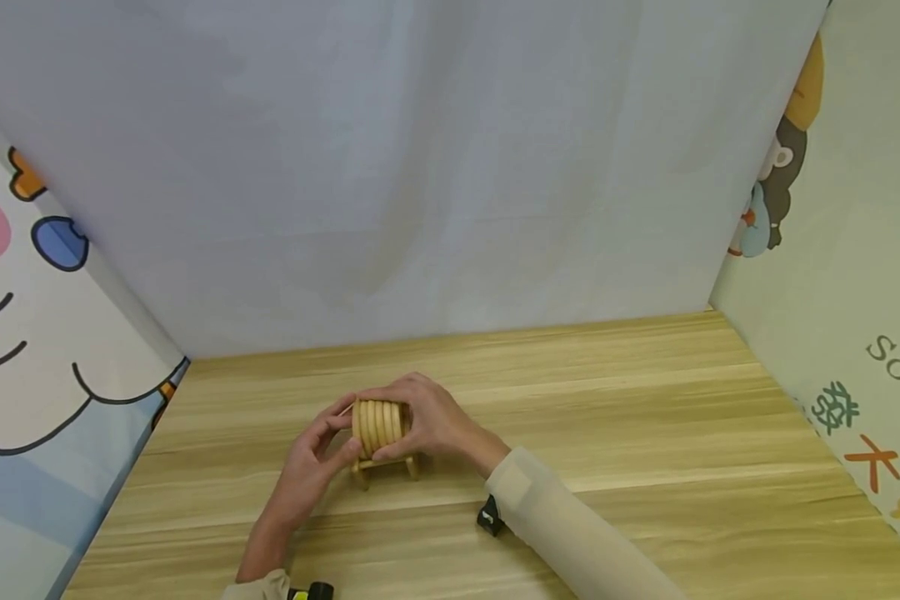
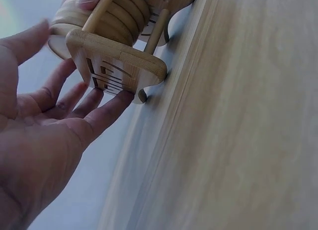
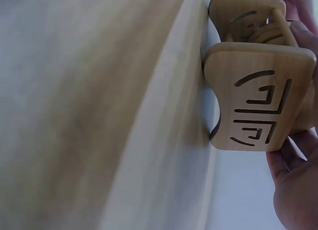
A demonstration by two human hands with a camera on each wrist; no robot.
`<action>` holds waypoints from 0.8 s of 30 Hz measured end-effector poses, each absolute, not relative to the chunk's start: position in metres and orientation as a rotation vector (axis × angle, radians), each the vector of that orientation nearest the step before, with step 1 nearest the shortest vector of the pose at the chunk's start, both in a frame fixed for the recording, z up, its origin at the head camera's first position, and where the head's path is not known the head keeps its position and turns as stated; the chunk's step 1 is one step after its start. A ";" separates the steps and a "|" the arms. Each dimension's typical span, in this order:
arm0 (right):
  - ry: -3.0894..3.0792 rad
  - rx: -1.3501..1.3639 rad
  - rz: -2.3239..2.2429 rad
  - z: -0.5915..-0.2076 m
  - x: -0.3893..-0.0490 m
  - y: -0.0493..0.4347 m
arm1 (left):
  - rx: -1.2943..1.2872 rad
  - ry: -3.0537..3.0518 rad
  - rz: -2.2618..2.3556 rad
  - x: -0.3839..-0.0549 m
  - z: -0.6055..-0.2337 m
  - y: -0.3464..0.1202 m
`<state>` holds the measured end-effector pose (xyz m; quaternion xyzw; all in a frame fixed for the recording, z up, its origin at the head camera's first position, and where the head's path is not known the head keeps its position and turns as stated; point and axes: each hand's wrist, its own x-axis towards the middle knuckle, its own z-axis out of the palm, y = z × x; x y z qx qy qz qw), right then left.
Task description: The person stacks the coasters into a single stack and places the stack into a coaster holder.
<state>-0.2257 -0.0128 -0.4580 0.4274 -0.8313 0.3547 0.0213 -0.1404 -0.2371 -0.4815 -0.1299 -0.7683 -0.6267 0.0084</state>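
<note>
A row of round wooden coasters (image 1: pixel 377 425) sits on edge in a small wooden holder (image 1: pixel 386 463), whose end plates carry cut-out line patterns. My right hand (image 1: pixel 438 421) grips the row from the right, fingers over the far side and thumb in front. On the left, my left hand (image 1: pixel 311 462) reaches around the end coaster. In the left wrist view, its fairly straight fingers touch the holder's end plate (image 2: pixel 117 61), and its thumb stands close to the coaster's edge. The right wrist view shows the patterned other end plate (image 3: pixel 258 101); the coasters behind it are mostly hidden.
The holder stands on a wood-grain table (image 1: pixel 645 417). A pale curtain (image 1: pixel 435 183) hangs along the back edge. Printed panels (image 1: pixel 60 333) stand at both sides. A small black item (image 1: pixel 489 517) shows beside the right sleeve.
</note>
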 end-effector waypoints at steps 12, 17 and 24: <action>-2.589 1.334 1.148 -0.464 -0.225 -0.010 | -0.365 -2.362 -1.978 -0.142 -0.482 -0.233; -2.566 1.343 1.147 -0.465 -0.225 -0.011 | -0.352 -2.327 -2.014 -0.142 -0.483 -0.232; -2.578 1.334 1.127 -0.468 -0.222 -0.013 | -0.295 -2.276 -2.081 -0.141 -0.482 -0.230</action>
